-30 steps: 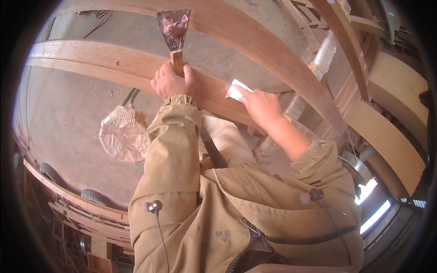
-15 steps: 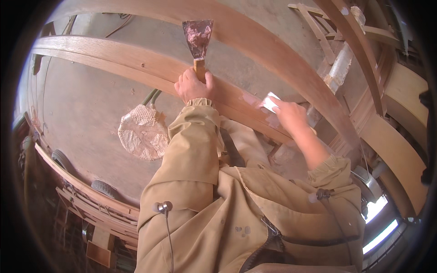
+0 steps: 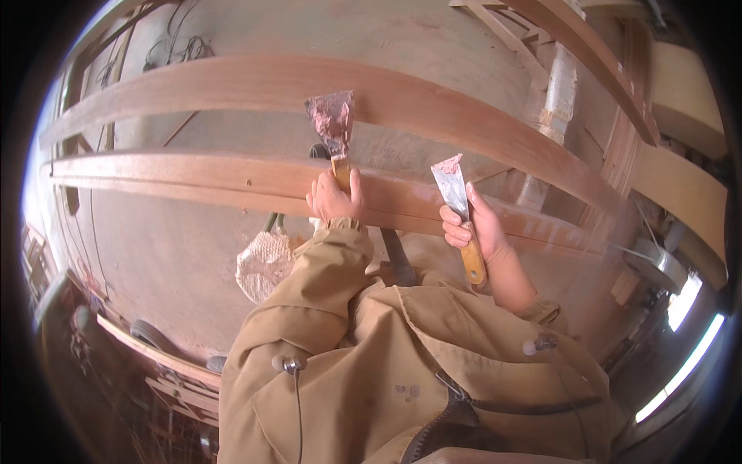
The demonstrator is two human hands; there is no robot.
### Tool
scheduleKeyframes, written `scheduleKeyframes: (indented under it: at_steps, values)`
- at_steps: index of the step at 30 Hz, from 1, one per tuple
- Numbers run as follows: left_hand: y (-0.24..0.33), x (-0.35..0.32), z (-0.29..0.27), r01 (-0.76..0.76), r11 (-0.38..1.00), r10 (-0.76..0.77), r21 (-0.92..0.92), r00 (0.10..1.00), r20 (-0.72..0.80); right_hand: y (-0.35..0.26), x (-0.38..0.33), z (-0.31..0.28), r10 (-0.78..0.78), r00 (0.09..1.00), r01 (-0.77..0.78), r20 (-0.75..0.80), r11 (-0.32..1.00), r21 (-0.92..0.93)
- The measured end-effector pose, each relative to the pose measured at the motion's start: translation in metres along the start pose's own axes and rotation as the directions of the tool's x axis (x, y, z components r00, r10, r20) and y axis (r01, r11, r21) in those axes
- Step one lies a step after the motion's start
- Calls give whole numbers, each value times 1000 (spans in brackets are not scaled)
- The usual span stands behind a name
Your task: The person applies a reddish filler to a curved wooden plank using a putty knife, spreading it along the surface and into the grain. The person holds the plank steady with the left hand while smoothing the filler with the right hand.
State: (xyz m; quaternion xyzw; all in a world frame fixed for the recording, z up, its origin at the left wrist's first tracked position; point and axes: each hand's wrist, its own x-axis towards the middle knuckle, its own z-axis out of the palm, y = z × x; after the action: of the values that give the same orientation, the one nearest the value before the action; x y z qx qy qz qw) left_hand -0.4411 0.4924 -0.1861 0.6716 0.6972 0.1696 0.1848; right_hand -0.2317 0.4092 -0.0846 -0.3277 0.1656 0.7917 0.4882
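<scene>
My left hand (image 3: 337,195) is closed round the wooden handle of a wide putty knife (image 3: 332,124), its dark blade pointing away from me and loaded with pink filler. That hand sits over the nearer wooden beam (image 3: 193,178). My right hand (image 3: 481,226) grips a narrower putty knife (image 3: 451,189) with a yellowish handle and a shiny blade. A lump of pink filler (image 3: 447,165) clings to its tip. The right knife is raised, blade up, apart from the beam. Pale pink filler patches (image 3: 533,224) mark the beam to the right of it.
A second curved beam (image 3: 255,83) runs beyond the nearer one. On the left of my body is a round, woven-looking seat (image 3: 265,265). Cables (image 3: 185,50) lie on the floor at the far left. Curved wooden panels (image 3: 680,185) stand at the right.
My right hand has lifted off the beam and turned, bringing its knife upright with filler on the tip. My left hand keeps its knife. The whole view has shifted.
</scene>
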Motion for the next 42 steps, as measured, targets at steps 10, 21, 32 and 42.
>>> scheduleKeyframes:
  at_steps: [10, 21, 32, 42]
  values:
    - [-1, 53, -65, 605, 649, 239, -462, 415, 878, 29, 41, 51, -751, 655, 424, -84, 458, -781]
    - [7, 30, -93, 677, 628, 260, -384, 284, 923, 123, 88, 42, -948, 302, 358, -101, 211, -909]
    - [-37, -3, -84, 471, 601, 660, -646, 164, 733, 197, 69, 7, -998, 25, 404, 54, -39, -914]
    - [-39, -18, -126, 456, 555, 668, -696, 255, 700, 232, 63, -12, -990, 128, 369, 59, -7, -929]
